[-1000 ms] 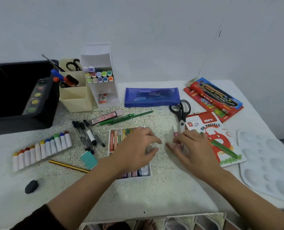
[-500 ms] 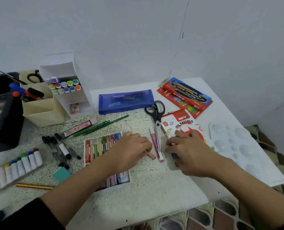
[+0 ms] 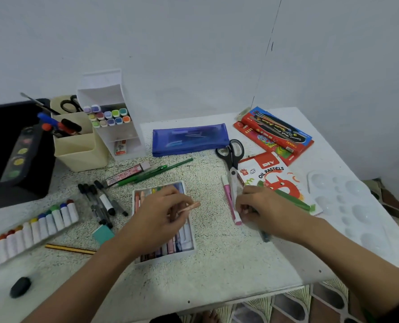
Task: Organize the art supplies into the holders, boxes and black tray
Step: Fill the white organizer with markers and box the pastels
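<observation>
Left hand (image 3: 161,215) pinches a peach pastel (image 3: 190,207) over the box (image 3: 166,258) (right hand (image 3: 263,210), grip unclear).

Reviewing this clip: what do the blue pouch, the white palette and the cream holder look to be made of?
The blue pouch is likely soft translucent plastic: items inside show through dimly. The white palette is probably moulded hard plastic with a glossy finish: its round wells carry highlights. The cream holder seems to be rigid matte plastic, with smooth thin walls and no shine.
</observation>
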The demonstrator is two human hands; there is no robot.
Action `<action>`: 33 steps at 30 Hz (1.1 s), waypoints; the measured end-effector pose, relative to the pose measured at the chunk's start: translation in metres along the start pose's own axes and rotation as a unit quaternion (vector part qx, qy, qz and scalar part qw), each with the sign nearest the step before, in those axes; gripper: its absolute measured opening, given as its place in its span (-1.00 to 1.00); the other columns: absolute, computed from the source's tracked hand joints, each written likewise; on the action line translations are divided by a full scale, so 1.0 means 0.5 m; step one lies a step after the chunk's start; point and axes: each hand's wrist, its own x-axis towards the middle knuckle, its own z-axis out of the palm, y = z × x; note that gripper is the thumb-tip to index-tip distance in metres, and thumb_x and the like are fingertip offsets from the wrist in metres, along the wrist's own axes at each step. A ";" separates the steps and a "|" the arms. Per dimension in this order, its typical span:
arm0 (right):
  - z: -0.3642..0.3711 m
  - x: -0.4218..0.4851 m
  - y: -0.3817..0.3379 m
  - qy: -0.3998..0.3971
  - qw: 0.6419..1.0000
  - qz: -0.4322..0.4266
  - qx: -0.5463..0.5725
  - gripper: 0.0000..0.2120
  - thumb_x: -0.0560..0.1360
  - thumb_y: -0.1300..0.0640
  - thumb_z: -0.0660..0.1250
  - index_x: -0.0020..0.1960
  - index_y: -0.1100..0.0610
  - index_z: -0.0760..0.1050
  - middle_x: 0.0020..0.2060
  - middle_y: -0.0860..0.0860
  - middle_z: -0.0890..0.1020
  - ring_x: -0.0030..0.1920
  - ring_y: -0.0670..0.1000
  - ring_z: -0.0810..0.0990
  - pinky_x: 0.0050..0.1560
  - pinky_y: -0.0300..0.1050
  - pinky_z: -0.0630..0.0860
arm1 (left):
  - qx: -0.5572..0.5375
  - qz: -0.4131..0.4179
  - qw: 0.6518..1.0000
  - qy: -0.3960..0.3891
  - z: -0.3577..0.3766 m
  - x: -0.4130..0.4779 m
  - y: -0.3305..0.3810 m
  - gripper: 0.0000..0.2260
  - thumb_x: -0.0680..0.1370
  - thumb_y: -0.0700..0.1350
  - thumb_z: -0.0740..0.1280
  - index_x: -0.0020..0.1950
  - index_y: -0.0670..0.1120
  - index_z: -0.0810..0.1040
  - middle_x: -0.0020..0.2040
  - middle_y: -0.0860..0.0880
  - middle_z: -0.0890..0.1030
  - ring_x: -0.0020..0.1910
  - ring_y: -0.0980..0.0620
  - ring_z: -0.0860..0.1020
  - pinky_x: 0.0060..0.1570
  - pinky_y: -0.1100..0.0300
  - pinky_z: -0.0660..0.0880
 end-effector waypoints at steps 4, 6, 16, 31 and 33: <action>0.005 0.011 -0.007 0.026 0.999 0.002 0.026 -0.91 0.48 0.27 0.43 -0.06 0.11 0.60 -0.14 -0.07 0.53 -0.18 -0.16 0.47 -0.22 -0.27 0.44 | -0.027 -0.068 0.996 0.058 -0.002 -0.055 -0.022 -0.89 0.57 -0.02 0.42 0.09 0.07 0.67 -0.15 0.16 0.57 -0.22 0.12 0.52 -0.25 0.26 0.47; 0.011 0.013 -0.011 0.042 0.999 -0.009 0.005 -0.93 0.52 0.22 0.41 -0.02 0.10 0.62 -0.14 -0.08 0.52 -0.19 -0.16 0.45 -0.23 -0.27 0.42 | -0.044 -0.096 0.992 0.075 0.002 -0.078 -0.025 -0.88 0.57 -0.04 0.44 0.09 0.09 0.67 -0.17 0.17 0.59 -0.25 0.11 0.53 -0.27 0.26 0.47; -0.008 0.001 -0.016 -0.027 0.982 0.105 -0.152 -0.75 0.55 -0.12 0.35 -0.07 0.08 0.54 -0.24 -0.06 0.50 -0.24 -0.07 0.52 -0.28 -0.22 0.49 | -0.003 -0.088 0.994 0.063 0.029 -0.095 0.008 -0.81 0.58 -0.09 0.42 0.14 0.15 0.61 -0.26 0.17 0.48 -0.29 0.09 0.46 -0.34 0.33 0.34; 0.018 0.013 -0.054 0.104 0.956 0.103 0.255 -0.83 0.62 0.05 0.32 -0.13 0.08 0.49 -0.33 -0.04 0.60 -0.39 -0.14 0.50 -0.32 -0.16 0.45 | 0.010 -0.106 0.990 0.091 0.027 -0.099 0.015 -0.83 0.53 -0.10 0.48 0.09 0.10 0.64 -0.34 0.18 0.53 -0.33 0.15 0.50 -0.37 0.37 0.38; 0.028 0.032 -0.080 0.086 0.928 0.102 0.347 -0.83 0.61 0.07 0.34 -0.12 0.10 0.50 -0.37 -0.02 0.60 -0.41 -0.07 0.54 -0.33 -0.10 0.48 | 0.021 -0.094 0.992 0.083 0.032 -0.102 0.012 -0.81 0.52 0.03 0.49 0.12 0.10 0.66 -0.26 0.18 0.58 -0.27 0.18 0.53 -0.28 0.32 0.47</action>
